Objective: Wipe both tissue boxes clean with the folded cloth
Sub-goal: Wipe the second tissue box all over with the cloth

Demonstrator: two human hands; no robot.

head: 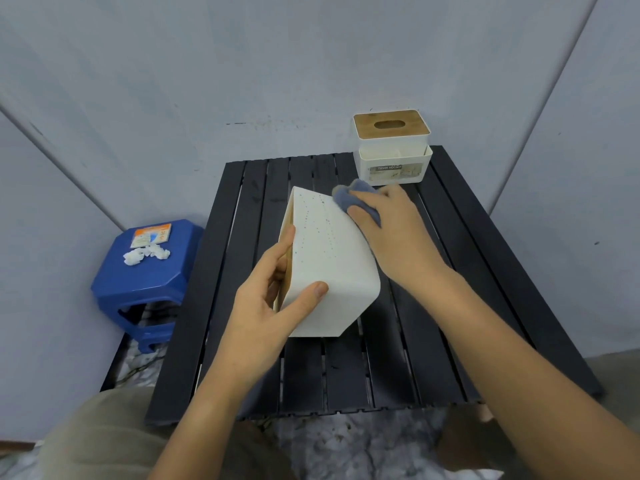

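A white tissue box (329, 265) lies tipped on its side in the middle of the black slatted table (433, 306), its wooden lid facing left and its dotted face turned up. My left hand (273, 299) grips its near left end, thumb on top and fingers on the lid side. My right hand (391, 226) holds a folded blue-grey cloth (360, 199) against the box's far upper corner. A second white tissue box (393, 150) with a wooden slotted lid stands upright at the table's far right corner.
A blue plastic stool (145, 282) stands left of the table, with a small orange packet (150, 235) and crumpled white tissue (145, 254) on it. Grey walls close in behind and on both sides. My knees are below the table's near edge.
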